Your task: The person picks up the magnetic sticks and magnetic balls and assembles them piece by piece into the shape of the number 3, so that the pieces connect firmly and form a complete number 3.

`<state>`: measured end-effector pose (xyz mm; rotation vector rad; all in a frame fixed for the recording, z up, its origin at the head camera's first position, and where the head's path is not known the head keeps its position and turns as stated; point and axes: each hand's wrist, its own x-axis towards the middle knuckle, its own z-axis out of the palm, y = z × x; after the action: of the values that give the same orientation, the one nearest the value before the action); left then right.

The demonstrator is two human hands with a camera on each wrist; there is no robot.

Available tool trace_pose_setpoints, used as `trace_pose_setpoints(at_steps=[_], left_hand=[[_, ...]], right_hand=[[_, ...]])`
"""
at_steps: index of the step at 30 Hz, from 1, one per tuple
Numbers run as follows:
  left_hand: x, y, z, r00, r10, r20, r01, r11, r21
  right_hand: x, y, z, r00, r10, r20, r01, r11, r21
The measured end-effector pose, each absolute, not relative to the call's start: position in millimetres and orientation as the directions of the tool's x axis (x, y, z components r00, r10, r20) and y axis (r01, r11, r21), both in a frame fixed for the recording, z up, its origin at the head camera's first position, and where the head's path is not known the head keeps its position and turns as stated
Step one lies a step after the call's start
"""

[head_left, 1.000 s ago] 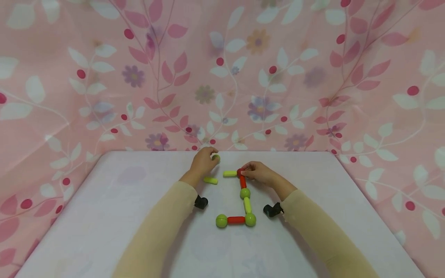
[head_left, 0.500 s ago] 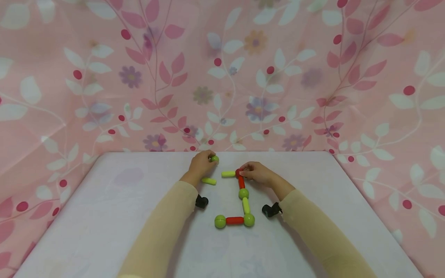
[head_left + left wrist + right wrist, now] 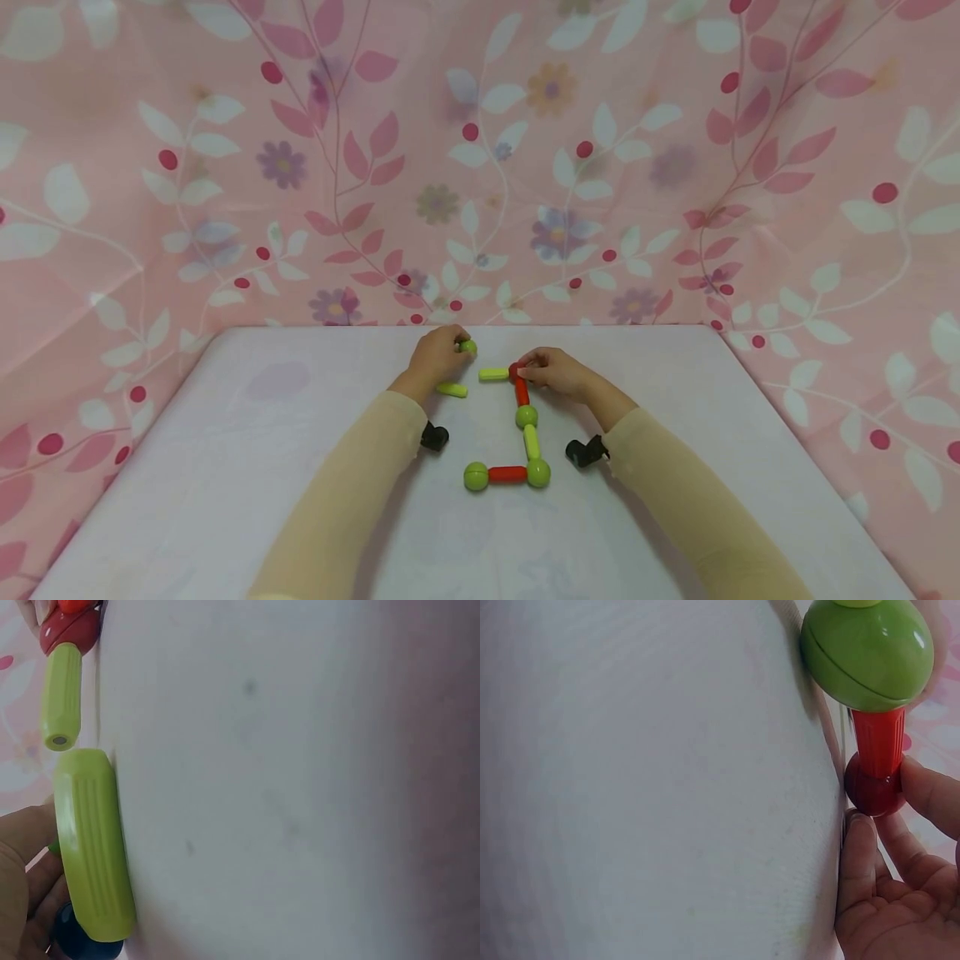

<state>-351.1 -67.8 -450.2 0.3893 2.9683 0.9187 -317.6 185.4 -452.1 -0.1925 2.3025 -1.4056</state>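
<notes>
My left hand (image 3: 440, 357) holds a green toy ball (image 3: 468, 347) between thumb and fingers near the table's back edge. Beside that hand lies a loose yellow-green rod (image 3: 453, 389), large in the left wrist view, with a dark blue ball (image 3: 81, 936) partly hidden behind it. My right hand (image 3: 561, 374) pinches a red ball (image 3: 875, 787) at the far end of a joined chain. From this ball a yellow-green rod (image 3: 494, 375) points left, its free end showing a grey disc (image 3: 60, 740) in the left wrist view, and a red rod (image 3: 880, 741) runs toward me.
The chain continues through a green ball (image 3: 527, 417), a yellow-green rod (image 3: 532, 442) and a corner green ball (image 3: 537, 472). There it turns left along a red rod (image 3: 507, 474) to another green ball (image 3: 476, 476). Pink floral cloth (image 3: 480, 208) hangs behind the white table (image 3: 225, 467).
My left fingers have closed in on the green ball, and the ball has shifted slightly to the right. The right hand keeps its place at the red ball.
</notes>
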Motion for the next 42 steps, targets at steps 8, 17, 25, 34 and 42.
trace_pose_setpoints(at_steps=[8, 17, 25, 34, 42], left_hand=[[-346, -67, -445, -0.960, 0.267, 0.086, 0.269, 0.791, 0.550], [-340, -78, -443, -0.944, 0.301, 0.134, 0.324, 0.773, 0.546], [-329, -86, -438, -0.930, 0.345, 0.127, 0.357, 0.765, 0.536], [-318, -85, -441, -0.924, 0.370, 0.099, 0.363, 0.762, 0.536], [-314, -83, -445, -0.928, 0.364, 0.082, 0.348, 0.765, 0.542]], right_hand=[[-317, 185, -451, -0.900, -0.326, -0.290, 0.106, 0.482, -0.870], [-318, 185, -451, -0.902, -0.322, -0.286, 0.108, 0.474, -0.874], [-318, 185, -452, -0.900, -0.326, -0.290, 0.109, 0.476, -0.873], [-316, 185, -451, -0.906, -0.305, -0.293, 0.122, 0.476, -0.871], [-317, 183, -452, -0.906, -0.306, -0.293, 0.119, 0.481, -0.869]])
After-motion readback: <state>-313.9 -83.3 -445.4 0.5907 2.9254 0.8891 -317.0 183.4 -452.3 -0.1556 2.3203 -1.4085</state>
